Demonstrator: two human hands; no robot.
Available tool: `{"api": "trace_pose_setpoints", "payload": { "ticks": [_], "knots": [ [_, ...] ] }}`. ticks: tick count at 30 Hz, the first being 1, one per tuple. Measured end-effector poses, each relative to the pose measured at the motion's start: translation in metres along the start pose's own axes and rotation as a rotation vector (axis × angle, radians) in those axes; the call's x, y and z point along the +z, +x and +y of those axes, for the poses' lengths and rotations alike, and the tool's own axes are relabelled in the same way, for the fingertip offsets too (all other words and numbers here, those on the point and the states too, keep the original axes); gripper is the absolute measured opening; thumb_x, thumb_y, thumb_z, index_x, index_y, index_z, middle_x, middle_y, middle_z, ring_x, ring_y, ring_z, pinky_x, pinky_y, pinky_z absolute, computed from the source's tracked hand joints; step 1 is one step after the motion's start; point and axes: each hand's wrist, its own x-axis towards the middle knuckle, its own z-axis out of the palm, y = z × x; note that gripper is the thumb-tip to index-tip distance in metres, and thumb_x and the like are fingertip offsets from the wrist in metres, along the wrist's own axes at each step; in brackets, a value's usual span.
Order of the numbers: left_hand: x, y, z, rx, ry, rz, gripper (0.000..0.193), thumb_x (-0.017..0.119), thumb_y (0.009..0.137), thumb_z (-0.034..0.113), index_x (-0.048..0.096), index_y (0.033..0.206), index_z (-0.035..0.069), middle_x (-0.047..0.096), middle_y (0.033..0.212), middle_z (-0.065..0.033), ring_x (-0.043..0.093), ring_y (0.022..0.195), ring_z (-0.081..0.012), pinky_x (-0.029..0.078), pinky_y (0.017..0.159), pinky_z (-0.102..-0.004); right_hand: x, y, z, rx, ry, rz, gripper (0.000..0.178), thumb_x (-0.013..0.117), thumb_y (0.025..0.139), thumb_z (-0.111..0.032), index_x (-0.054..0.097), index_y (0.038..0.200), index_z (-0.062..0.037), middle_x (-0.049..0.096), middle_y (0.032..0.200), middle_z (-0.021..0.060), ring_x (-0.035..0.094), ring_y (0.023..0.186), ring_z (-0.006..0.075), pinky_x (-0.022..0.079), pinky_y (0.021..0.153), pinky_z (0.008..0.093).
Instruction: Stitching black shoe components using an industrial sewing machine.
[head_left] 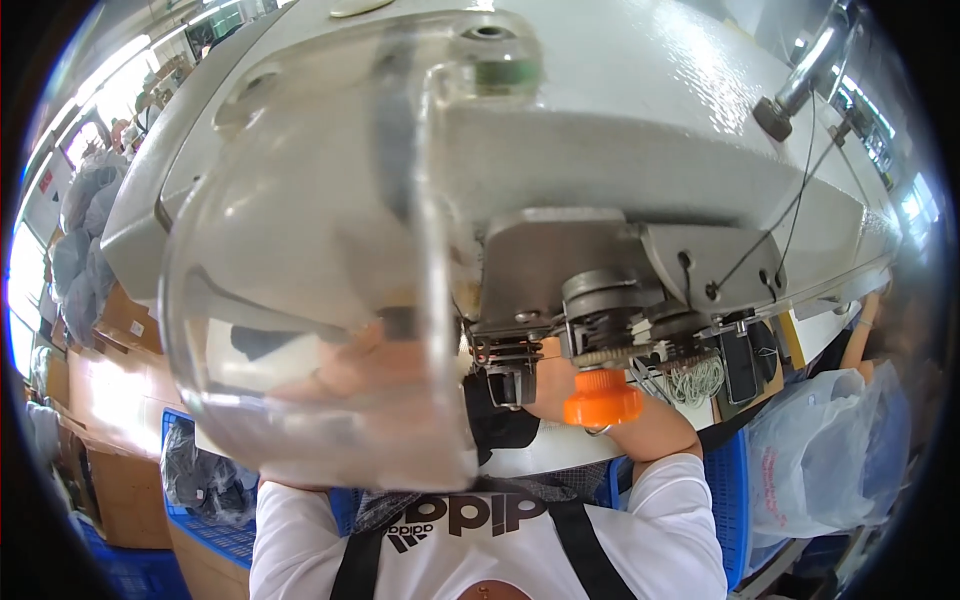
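A sewing machine head (600, 150) fills the upper and middle part of the view, blurred close up. Its clear plastic guard (300, 400) covers much of the left side. Through that guard my left hand (365, 365) shows only as a smear, beside the needle area, its fingers unreadable. My right hand (547, 385) lies behind the presser foot (512, 385) and an orange knob (602, 398), which hide its fingers. A piece of black cloth (503, 428) lies below the presser foot, close to both hands. Whether either hand grips it is hidden.
A bundle of pale thread (697, 380) and a dark phone-like object (740, 365) lie on the table at right. Blue baskets (215, 535) flank my body, one with bagged dark goods. A clear plastic bag (825, 450) hangs at right. Cardboard boxes (125, 490) stand at left.
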Motion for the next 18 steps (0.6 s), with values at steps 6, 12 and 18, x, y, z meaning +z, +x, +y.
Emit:
{"api": "trace_pose_setpoints", "payload": {
  "ticks": [6,12,18],
  "knots": [
    [-0.003,0.007,0.019,-0.1,-0.219,-0.012,0.021,0.069,0.073,0.015,0.07,0.094,0.012,0.065,0.078,-0.0001,0.064,0.069,-0.0182,0.049,0.056,-0.028,0.001,0.009,0.001,-0.001,-0.041,0.009,0.034,0.066,0.073,-0.019,0.066,0.106,-0.0127,0.066,0.099,0.0045,0.064,0.08,0.0232,0.051,0.065,0.0351],
    [-0.005,0.01,0.035,-0.221,-0.424,-0.009,0.021,0.072,0.07,0.006,0.07,0.091,0.006,0.07,0.082,-0.0056,0.068,0.067,-0.0217,0.052,0.058,-0.0301,0.003,0.011,0.001,-0.022,-0.08,0.0,0.034,0.066,0.072,-0.018,0.067,0.106,-0.0137,0.066,0.099,0.0037,0.064,0.079,0.0228,0.05,0.063,0.0346],
    [-0.001,0.018,0.038,-0.252,-0.591,-0.01,0.02,0.073,0.068,0.003,0.07,0.088,0.007,0.069,0.078,-0.006,0.066,0.065,-0.0183,0.05,0.053,-0.0273,-0.003,0.011,0.001,-0.025,-0.148,-0.008,0.034,0.066,0.071,-0.017,0.068,0.105,-0.0148,0.066,0.099,0.0029,0.064,0.078,0.0225,0.05,0.061,0.0341]
  ]
}}
